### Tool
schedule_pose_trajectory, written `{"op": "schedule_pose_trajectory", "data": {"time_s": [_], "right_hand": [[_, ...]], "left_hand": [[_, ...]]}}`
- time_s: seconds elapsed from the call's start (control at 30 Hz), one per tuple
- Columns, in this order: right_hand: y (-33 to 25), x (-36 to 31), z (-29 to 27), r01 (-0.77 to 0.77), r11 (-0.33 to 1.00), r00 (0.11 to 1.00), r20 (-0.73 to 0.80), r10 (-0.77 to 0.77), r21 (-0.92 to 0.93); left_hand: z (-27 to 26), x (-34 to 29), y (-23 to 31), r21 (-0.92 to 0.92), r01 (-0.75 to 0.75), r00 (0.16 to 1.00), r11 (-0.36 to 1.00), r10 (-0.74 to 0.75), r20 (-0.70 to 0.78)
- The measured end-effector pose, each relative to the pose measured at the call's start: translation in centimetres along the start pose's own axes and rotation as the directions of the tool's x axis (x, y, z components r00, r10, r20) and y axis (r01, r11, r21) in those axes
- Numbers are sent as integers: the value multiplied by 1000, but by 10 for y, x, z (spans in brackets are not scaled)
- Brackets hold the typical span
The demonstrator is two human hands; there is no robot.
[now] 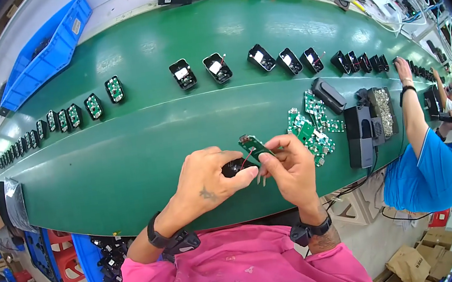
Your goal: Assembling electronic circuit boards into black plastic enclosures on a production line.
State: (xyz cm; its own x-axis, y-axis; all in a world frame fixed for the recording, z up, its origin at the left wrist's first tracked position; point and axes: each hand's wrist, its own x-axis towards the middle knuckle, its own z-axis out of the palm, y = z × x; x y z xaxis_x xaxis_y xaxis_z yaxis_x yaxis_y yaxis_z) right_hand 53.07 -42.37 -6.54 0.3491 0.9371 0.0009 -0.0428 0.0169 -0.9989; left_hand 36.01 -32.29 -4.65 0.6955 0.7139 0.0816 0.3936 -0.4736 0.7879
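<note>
My left hand (208,177) is closed around a small black housing (233,167), mostly hidden behind the fingers. Between the thumb and fingers of my right hand (291,169) a green circuit board (253,145) is held tilted just above the housing. A thin red wire (247,158) runs between the board and the housing, near my left thumb. Right of my hands lies a loose pile of green circuit boards (315,135). Beyond them, open black housings (183,74) with white parts inside stand in a row along the green bench (144,168).
At the left, black housings with boards fitted (93,106) continue the row. A blue bin (52,55) stands at the back left. A grey-black device (359,136) and a tray of small metal parts (383,113) sit right. A co-worker's arm (412,101) reaches toward the row.
</note>
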Motion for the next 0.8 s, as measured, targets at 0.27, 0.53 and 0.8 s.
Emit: {"op": "schedule_pose_trajectory", "data": {"time_s": [0.27, 0.53, 0.8], "right_hand": [[5, 4, -1, 489, 740, 865, 147, -480, -462], [11, 3, -1, 584, 632, 803, 250, -541, -510], [29, 8, -8, 381, 899, 923, 24, -385, -216]], "left_hand": [[5, -3, -4, -220, 118, 989, 968, -136, -66], [7, -4, -6, -878, 315, 945, 362, -208, 253], [17, -5, 2, -854, 300, 945, 425, -256, 205]]}}
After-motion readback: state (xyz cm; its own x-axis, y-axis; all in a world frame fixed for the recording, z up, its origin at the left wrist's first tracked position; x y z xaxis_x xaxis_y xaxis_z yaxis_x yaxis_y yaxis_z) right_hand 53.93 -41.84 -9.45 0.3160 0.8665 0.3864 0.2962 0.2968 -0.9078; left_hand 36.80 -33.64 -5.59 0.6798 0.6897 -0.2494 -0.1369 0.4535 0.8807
